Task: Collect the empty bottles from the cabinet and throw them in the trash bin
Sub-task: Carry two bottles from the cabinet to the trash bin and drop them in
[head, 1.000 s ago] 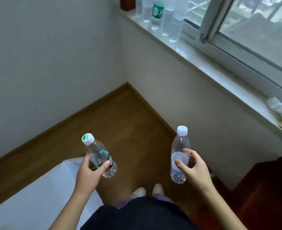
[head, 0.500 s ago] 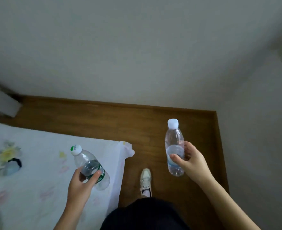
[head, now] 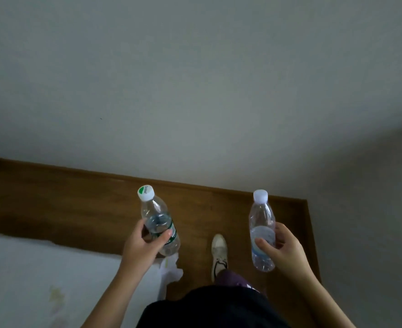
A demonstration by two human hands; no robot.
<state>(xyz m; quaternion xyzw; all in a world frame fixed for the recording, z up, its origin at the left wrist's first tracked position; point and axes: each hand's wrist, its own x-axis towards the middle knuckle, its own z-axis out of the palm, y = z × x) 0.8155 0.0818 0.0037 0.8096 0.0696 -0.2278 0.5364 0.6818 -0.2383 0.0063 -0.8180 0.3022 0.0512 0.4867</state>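
My left hand (head: 141,245) grips a clear plastic bottle with a green label and a green-and-white cap (head: 158,217), tilted a little to the left. In my right hand (head: 283,248) is a second clear bottle with a pale blue label and a white cap (head: 261,223), held upright. Both bottles look empty and hang above the wooden floor. No cabinet or trash bin shows in this view.
A plain grey wall (head: 195,91) fills the upper half, meeting the brown wooden floor (head: 77,209) at a skirting board. A white bed sheet (head: 41,280) covers the lower left. One white shoe (head: 219,250) steps forward between the bottles. A second wall stands at the right.
The view has swung left from the window sill corner to the plain wall, then shifted so the bed slid lower left. Both hands keep the same bottles.
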